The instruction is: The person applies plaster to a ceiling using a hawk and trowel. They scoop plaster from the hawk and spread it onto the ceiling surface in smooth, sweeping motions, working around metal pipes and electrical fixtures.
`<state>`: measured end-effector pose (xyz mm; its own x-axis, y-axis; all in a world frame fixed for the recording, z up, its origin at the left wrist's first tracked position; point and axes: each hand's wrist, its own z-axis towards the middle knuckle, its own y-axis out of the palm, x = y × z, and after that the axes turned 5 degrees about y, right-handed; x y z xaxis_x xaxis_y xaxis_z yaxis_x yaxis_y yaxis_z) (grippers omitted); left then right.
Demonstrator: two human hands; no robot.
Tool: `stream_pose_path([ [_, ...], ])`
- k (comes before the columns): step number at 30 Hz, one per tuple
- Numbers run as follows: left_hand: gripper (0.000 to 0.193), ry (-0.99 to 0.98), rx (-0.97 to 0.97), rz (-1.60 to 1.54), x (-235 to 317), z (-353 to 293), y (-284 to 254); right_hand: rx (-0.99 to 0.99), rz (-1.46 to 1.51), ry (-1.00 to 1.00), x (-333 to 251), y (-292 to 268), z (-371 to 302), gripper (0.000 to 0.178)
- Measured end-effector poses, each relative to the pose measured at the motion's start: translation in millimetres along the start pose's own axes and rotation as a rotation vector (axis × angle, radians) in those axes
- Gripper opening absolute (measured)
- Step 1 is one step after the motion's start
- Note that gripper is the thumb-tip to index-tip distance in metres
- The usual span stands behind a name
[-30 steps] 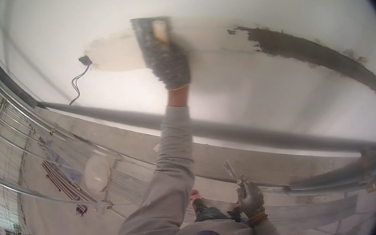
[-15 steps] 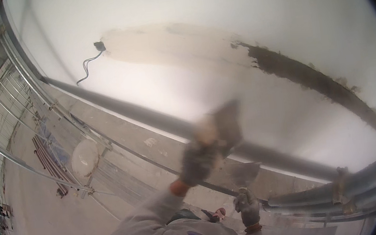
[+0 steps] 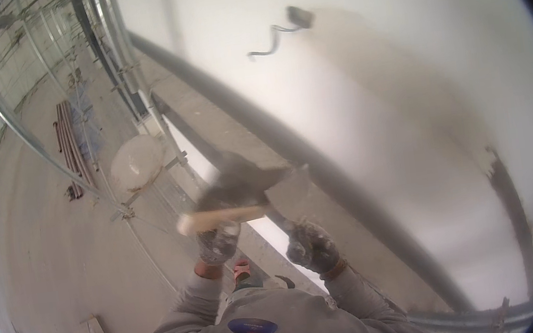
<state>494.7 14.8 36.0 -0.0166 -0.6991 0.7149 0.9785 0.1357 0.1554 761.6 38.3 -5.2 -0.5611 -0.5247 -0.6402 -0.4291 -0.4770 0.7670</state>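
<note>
Left hand, gloved and smeared pale, I had clamped on the trowel by its wooden handle. Handle ran crosswise above the knuckles; dark blade spread beyond it, blurred. Right hand, also gloved, was closed round the scraper, its dark neck slanting up and left toward the trowel. Scraper blade was too blurred for me to outline. The tools overlapped in my view; I couldn't tell whether they touched. Both sat out in front of the chest, well apart from the beige strip on the wall.

Next out: grey sleeves, dark blue oval badge on the top, and a bit of pink footwear below, between the forearms.

Farther, on the right, I had the white wall, with the beige strip curving down it into a rough dark strip. A cable hung from a dark box-like spot at the beige strip's upper end. Grey band ran diagonally along the wall's lower side.

Left side: curved metal rail, pale rounded object, and a bundle of reddish-brown pipes on the floor.
</note>
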Motion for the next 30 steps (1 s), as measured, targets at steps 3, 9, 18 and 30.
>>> stream_pose_path([
  [3, 0.054, -0.166, -0.581, 0.584, 28, 76, -90, -0.041, 0.179, 0.221, 12, 56, 76, 0.054],
  [9, 0.029, -0.872, 0.261, 0.257, 29, 33, -264, -0.133, -0.711, 0.131, 55, 103, 194, 0.035],
  [18, 0.028, -0.751, 1.128, -0.152, 16, -65, -319, -0.310, -1.757, -0.056, 177, 44, 342, 0.052],
  [30, 0.039, -0.532, 1.723, -0.314, -102, 16, -486, -0.274, -1.438, 0.675, 360, -30, 637, 0.057],
])
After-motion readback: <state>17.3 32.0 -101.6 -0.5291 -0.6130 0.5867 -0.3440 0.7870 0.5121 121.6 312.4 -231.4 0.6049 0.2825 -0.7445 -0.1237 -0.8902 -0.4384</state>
